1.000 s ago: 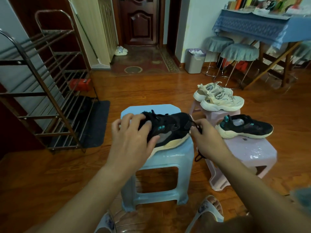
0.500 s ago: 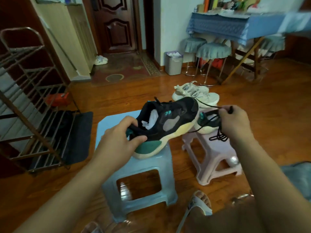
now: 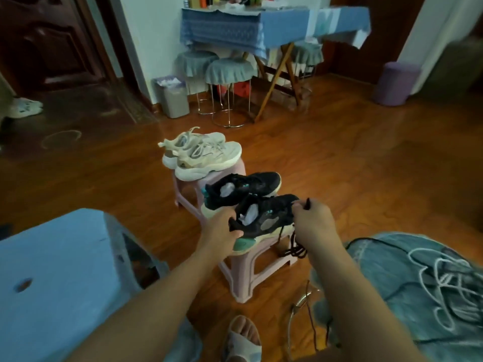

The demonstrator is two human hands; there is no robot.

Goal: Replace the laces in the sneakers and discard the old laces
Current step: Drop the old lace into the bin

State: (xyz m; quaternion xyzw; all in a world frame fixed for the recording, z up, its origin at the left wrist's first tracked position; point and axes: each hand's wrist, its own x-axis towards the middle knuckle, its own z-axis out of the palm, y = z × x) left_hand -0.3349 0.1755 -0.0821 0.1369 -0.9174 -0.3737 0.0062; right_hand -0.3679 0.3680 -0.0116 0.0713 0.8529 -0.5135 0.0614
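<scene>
Left hand [image 3: 222, 228] grips the heel of the black sneaker [image 3: 264, 215] over the pink stool [image 3: 251, 259]. Right hand [image 3: 311, 220] pinches the black lace [image 3: 294, 248].

**Surroundings around your work spot**

- Blue plastic stool [image 3: 60, 262]: at your near left, its top bare, with a small hole in it.
- Pink plastic stool [image 3: 236, 259]: straight ahead of you on the wooden floor [image 3: 366, 165].
- Grey waste bin [image 3: 172, 97]: against the white wall, lined with a bag, something pale crumpled inside.
- Two round stools with grey-blue ruffled covers [image 3: 230, 70]: on chrome legs, just right of the bin.
- Folding table under a blue cloth [image 3: 261, 30]: behind those stools, wooden crossed legs; items on top too blurred for you to identify.
- Purple cylinder [image 3: 396, 83]: far right, by the wall.
- Dark wooden door [image 3: 49, 40]: upper left, patterned mat [image 3: 78, 118] before it.
</scene>
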